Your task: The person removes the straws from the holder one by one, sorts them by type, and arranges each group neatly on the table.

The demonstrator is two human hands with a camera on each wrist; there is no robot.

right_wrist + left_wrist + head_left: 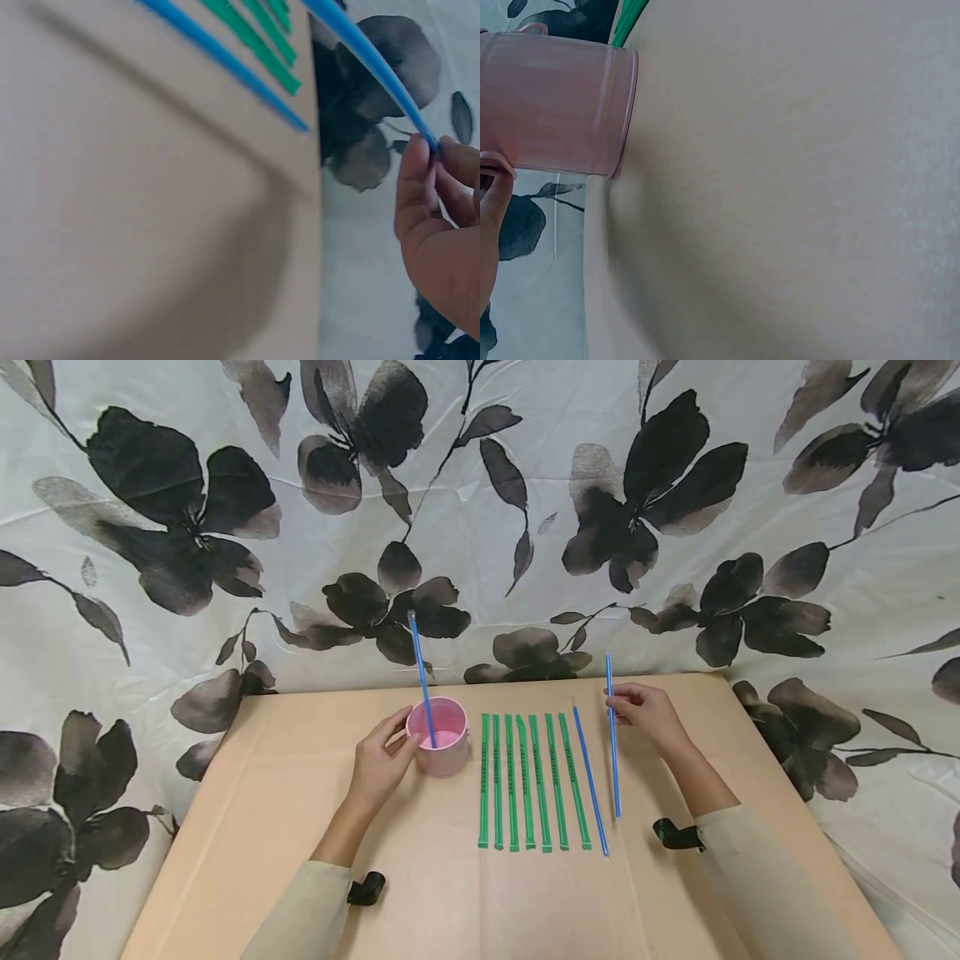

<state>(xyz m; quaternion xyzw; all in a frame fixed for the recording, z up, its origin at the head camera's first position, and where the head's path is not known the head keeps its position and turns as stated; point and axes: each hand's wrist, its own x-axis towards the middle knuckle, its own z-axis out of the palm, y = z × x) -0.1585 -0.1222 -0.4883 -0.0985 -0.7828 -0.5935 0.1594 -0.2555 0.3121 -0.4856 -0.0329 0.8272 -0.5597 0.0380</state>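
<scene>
My left hand (380, 766) grips the near left side of a pink see-through cup (444, 762), its thumb at a small loop on the cup's side in the left wrist view. Inside the cup a blue straw (422, 670) leans, its upper end rising well above the rim. Over at the right, my right hand (651, 717) pinches a second blue straw (614, 764) between thumb and fingertips, held up off the table and pointing lengthwise. Another blue straw (590, 781) lies on the table just left of it.
Several slim green strips with dark print (528, 785) lie in a row between the cup and the blue straw. The tan table (420, 893) meets a white cloth with dark flowers (517, 552) at its far edge.
</scene>
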